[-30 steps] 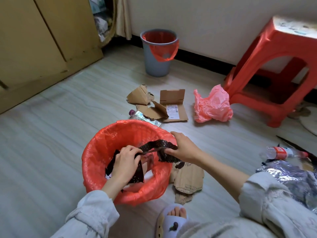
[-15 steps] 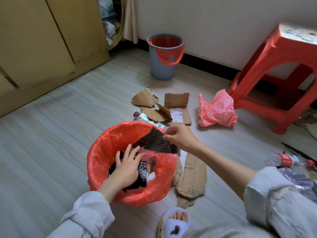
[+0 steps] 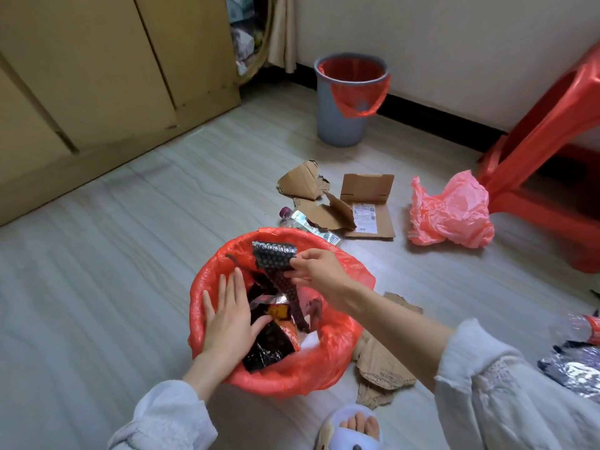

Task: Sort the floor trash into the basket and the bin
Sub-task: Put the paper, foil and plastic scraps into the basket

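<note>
both of our hands worked at the red-lined basket (image 3: 279, 373), low centre of frame. our right hand (image 3: 316, 271) pinched the black bubble-wrap strip (image 3: 280, 274), its long axis running from the far rim down toward us. our left hand (image 3: 229, 316) pressed flat on the wrappers (image 3: 269, 345). next, we judged, the strip needed tucking in.

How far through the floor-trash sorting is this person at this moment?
Partway. Done: dark wrappers already lie in the red-lined basket. In hand: the right hand pinches a black bubble-wrap strip over the basket, while the left hand lies flat inside. Left: cardboard pieces, a pink bag and a bottle on the floor. The grey bin stands apart.
</note>
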Available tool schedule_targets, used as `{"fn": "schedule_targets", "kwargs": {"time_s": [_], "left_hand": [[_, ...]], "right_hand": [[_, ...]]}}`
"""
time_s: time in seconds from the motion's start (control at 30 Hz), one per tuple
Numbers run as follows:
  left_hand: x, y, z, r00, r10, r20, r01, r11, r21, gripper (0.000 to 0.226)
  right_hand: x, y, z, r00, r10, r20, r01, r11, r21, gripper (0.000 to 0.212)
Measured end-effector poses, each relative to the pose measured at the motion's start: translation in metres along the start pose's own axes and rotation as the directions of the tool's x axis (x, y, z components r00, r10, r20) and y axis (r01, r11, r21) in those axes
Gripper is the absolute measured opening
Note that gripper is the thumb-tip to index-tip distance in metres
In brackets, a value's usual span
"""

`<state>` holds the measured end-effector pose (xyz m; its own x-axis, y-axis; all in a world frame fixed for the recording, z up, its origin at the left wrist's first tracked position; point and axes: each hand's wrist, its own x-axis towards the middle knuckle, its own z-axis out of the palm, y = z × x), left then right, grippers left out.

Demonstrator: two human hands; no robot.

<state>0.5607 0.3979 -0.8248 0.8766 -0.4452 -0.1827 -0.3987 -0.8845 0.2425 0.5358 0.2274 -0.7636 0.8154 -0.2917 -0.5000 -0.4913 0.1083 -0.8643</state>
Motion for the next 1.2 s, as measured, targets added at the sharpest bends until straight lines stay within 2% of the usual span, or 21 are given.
{"fn": "schedule_targets", "kwargs": {"time_s": [0.03,0.07,0.1,0.13,0.2,0.3,0.4,0.47,0.5,0.57,0.67,0.73,0.8,0.87,0.93,1.0,1.07,1.17,1.2], "left_hand": [[0.001,0.001,0.001,0.999,0.024,-0.037,-0.024,1.0,0.009,0.104],[0.002,0.002,0.0,0.994,0.064,-0.086,-0.062,0.998,0.028,0.112],[0.006,0.003,0.0,0.984,0.121,-0.129,-0.113,0.991,0.067,0.121],[0.009,0.004,0.001,0.97,0.188,-0.156,-0.17,0.978,0.121,0.129],[0.014,0.009,0.004,0.932,0.335,-0.142,-0.297,0.926,0.232,0.129],[0.018,0.021,0.011,0.867,0.493,-0.079,-0.437,0.825,0.358,0.115],[0.028,0.028,0.012,0.82,0.555,0.139,-0.564,0.742,0.362,0.093],[0.039,0.02,0.013,0.803,0.536,0.259,-0.594,0.747,0.299,0.074],[0.044,0.015,0.012,0.8,0.51,0.317,-0.594,0.749,0.294,0.071],[0.054,0.007,0.016,0.782,0.485,0.391,-0.608,0.731,0.31,0.084],[0.059,0.005,0.037,0.751,0.47,0.464,-0.638,0.698,0.325,0.096],[0.066,0.005,0.06,0.729,0.426,0.535,-0.657,0.654,0.375,0.112],[0.069,0.006,0.073,0.74,0.382,0.553,-0.639,0.657,0.401,0.115],[0.075,0.007,0.089,0.771,0.307,0.558,-0.602,0.637,0.482,0.083],[0.081,0.011,0.097,0.783,0.261,0.565,-0.584,0.62,0.523,0.069],[0.087,0.004,0.111,0.795,0.282,0.537,-0.577,0.627,0.524,0.075],[0.09,0.003,0.117,0.764,0.292,0.575,-0.613,0.607,0.506,0.08],[0.092,0.009,0.114,0.761,0.338,0.553,-0.621,0.624,0.473,0.064],[0.093,0.007,0.116,0.791,0.378,0.482,-0.599,0.642,0.479,0.06]], "right_hand": [[0.002,0.008,-0.003,0.998,-0.015,-0.059,0.003,0.98,-0.199,0.013],[0.004,0.015,-0.008,0.991,-0.077,-0.108,0.017,0.884,-0.467,0.011],[0.004,0.021,-0.012,0.981,-0.149,-0.12,0.027,0.73,-0.683,0.013],[0.002,0.025,-0.017,0.971,-0.212,-0.114,0.033,0.587,-0.809,0.017],[-0.002,0.027,-0.025,0.949,-0.302,-0.09,0.054,0.436,-0.898,0.021],[-0.006,0.032,-0.035,0.927,-0.375,-0.03,0.106,0.337,-0.936,0.024],[-0.012,0.042,-0.048,0.895,-0.444,0.039,0.188,0.298,-0.936,0.031],[-0.015,0.052,-0.057,0.914,-0.394,0.095,0.22,0.286,-0.933,0.047],[-0.016,0.057,-0.06,0.929,-0.351,0.118,0.228,0.291,-0.929,0.055],[-0.019,0.067,-0.062,0.948,-0.291,0.131,0.226,0.322,-0.919,0.061],[-0.022,0.077,-0.058,0.945,-0.306,0.112,0.224,0.358,-0.907,0.062],[-0.018,0.088,-0.056,0.947,-0.318,0.055,0.193,0.422,-0.886,0.059],[-0.017,0.094,-0.052,0.933,-0.36,0.015,0.197,0.474,-0.858,0.063],[-0.01,0.099,-0.05,0.912,-0.409,0.01,0.226,0.484,-0.845,0.06],[-0.004,0.103,-0.05,0.874,-0.487,-0.006,0.259,0.476,-0.84,0.062],[-0.001,0.106,-0.048,0.859,-0.512,-0.003,0.274,0.464,-0.843,0.064],[0.0,0.107,-0.049,0.869,-0.494,0.015,0.276,0.46,-0.844,0.066],[0.001,0.102,-0.052,0.899,-0.434,0.054,0.268,0.449,-0.853,0.066],[0.001,0.101,-0.053,0.912,-0.406,0.064,0.259,0.448,-0.856,0.065]]}}
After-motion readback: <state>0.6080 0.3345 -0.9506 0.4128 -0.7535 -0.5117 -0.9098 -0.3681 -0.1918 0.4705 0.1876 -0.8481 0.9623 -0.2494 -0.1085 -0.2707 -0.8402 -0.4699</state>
